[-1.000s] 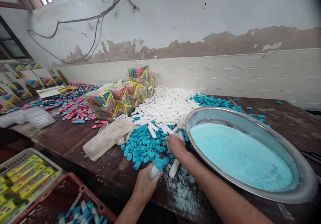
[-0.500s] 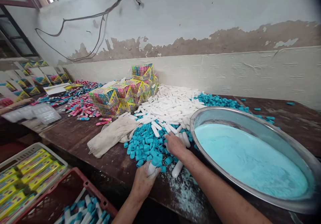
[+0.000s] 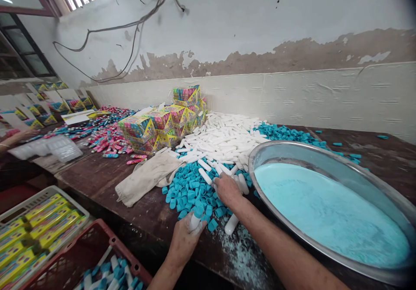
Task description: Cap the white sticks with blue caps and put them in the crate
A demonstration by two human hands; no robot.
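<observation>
My left hand (image 3: pixel 186 234), near the table's front edge, is closed around a white tube (image 3: pixel 194 221) with a blue cap on its upper end. My right hand (image 3: pixel 226 188) rests at the right side of the blue caps (image 3: pixel 186 182), its fingers closed at a white tube; the fingertips are partly hidden. Behind it spreads a large heap of white tubes (image 3: pixel 224 134). One loose white tube (image 3: pixel 231 224) lies below my right forearm, beside spilled pale blue powder (image 3: pixel 242 253).
A metal basin (image 3: pixel 325 212) of light blue powder stands right. A cloth (image 3: pixel 146 177), packed boxes (image 3: pixel 156 127) and pink and blue tubes (image 3: pixel 108 134) lie left. A red crate (image 3: pixel 76 246) and a white crate (image 3: pixel 78 207) sit below. Another person's hand (image 3: pixel 22 136) is far left.
The view has shifted slightly, moving the scene a little right and down. Both hands keep nearly the same places, my left hand still around the capped tube.
</observation>
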